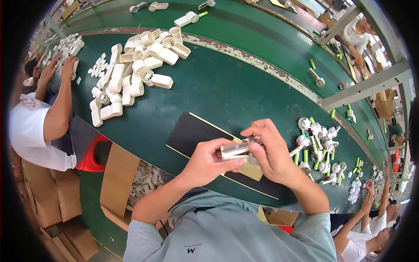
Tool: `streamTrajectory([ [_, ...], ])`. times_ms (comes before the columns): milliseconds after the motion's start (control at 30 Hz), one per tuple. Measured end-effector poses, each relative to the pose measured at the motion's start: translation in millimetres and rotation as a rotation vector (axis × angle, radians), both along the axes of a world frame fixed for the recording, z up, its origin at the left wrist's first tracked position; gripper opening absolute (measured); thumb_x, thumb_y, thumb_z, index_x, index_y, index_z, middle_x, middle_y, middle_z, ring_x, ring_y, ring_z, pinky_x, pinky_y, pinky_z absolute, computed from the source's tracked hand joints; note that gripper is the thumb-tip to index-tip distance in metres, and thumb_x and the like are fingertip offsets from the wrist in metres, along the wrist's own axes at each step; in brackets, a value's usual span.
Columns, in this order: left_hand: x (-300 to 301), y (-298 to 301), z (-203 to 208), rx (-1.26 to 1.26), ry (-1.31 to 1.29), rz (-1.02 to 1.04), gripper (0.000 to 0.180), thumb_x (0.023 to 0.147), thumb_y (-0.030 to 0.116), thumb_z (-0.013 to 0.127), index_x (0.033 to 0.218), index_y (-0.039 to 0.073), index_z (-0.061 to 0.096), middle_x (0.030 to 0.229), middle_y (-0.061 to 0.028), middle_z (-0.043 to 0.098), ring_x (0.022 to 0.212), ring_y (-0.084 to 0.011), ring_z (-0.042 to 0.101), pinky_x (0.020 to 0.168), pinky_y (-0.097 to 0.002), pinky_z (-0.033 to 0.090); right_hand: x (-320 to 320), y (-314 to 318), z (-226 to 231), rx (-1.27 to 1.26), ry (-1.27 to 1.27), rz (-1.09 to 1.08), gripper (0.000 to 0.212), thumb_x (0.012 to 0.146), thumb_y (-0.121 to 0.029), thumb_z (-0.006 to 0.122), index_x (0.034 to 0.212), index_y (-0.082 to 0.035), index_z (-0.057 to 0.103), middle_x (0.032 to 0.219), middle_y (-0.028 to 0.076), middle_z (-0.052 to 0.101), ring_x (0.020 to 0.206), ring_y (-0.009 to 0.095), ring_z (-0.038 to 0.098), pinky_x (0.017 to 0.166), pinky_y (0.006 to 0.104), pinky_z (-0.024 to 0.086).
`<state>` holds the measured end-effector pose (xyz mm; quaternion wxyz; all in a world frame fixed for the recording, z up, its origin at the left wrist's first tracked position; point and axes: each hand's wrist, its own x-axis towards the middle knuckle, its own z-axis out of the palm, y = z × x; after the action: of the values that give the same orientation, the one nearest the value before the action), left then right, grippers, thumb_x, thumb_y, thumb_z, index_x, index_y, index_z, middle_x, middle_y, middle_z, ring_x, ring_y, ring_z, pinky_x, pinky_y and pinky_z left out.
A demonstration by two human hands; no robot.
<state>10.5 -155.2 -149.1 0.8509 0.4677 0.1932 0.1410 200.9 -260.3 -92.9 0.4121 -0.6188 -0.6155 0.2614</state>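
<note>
A green work surface is bordered along its far side by a strip whose pale paint is chipped and worn. Beyond the strip, a second green surface is seen, on which light is softly reflected. The right side is crossed by a grey metal frame. At lower left, a red stool is placed near an open carton, and the green floor is partly covered by brown cardboard boxes.
</note>
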Motion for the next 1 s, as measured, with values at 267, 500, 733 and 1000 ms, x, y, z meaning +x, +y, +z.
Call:
streamTrajectory([
  [267, -5, -8, -3, 0.147, 0.011, 0.096, 0.029, 0.093, 0.005, 0.080, 0.118, -0.005, 0.068, 0.103, -0.0057, 0.070, 0.091, -0.0089, 0.068, 0.076, -0.0247, 0.058, -9, -9, -6, 0.033, -0.241, -0.047, 0.035, 0.096, -0.009, 0.071, 0.129, -0.001, 0.064, 0.115, 0.017, 0.054, 0.093, 0.031, 0.063, 0.077, 0.0391, 0.055],
  [500, -5, -6, -1, 0.288, -0.033, 0.147, 0.031, 0.092, 0.006, 0.081, 0.119, -0.005, 0.070, 0.106, -0.0050, 0.067, 0.092, -0.0079, 0.066, 0.073, -0.0239, 0.056, -12, -13, -13, 0.077, -0.303, -0.056, 0.047, 0.094, -0.011, 0.074, 0.138, 0.000, 0.062, 0.119, 0.018, 0.057, 0.088, 0.031, 0.066, 0.070, 0.0394, 0.056],
  [733, -10, -6, 6, 0.464, -0.028, 0.179, 0.034, 0.091, 0.004, 0.082, 0.123, -0.003, 0.071, 0.107, -0.0064, 0.068, 0.094, -0.0096, 0.068, 0.074, -0.0234, 0.056, -16, -17, -10, 0.075, -0.318, -0.036, 0.052, 0.095, -0.012, 0.073, 0.144, -0.001, 0.058, 0.123, 0.019, 0.059, 0.092, 0.033, 0.067, 0.074, 0.0404, 0.057],
  [1000, -2, 0, 8, 1.095, -0.159, 0.195, 0.048, 0.081, 0.003, 0.086, 0.126, 0.001, 0.070, 0.119, -0.0136, 0.068, 0.099, -0.0274, 0.072, 0.082, -0.0345, 0.062, -11, -9, -10, -0.086, 0.517, -0.200, 0.029, 0.109, -0.021, 0.049, 0.120, 0.001, 0.066, 0.101, 0.009, 0.070, 0.075, 0.016, 0.064, 0.063, 0.0301, 0.051],
])
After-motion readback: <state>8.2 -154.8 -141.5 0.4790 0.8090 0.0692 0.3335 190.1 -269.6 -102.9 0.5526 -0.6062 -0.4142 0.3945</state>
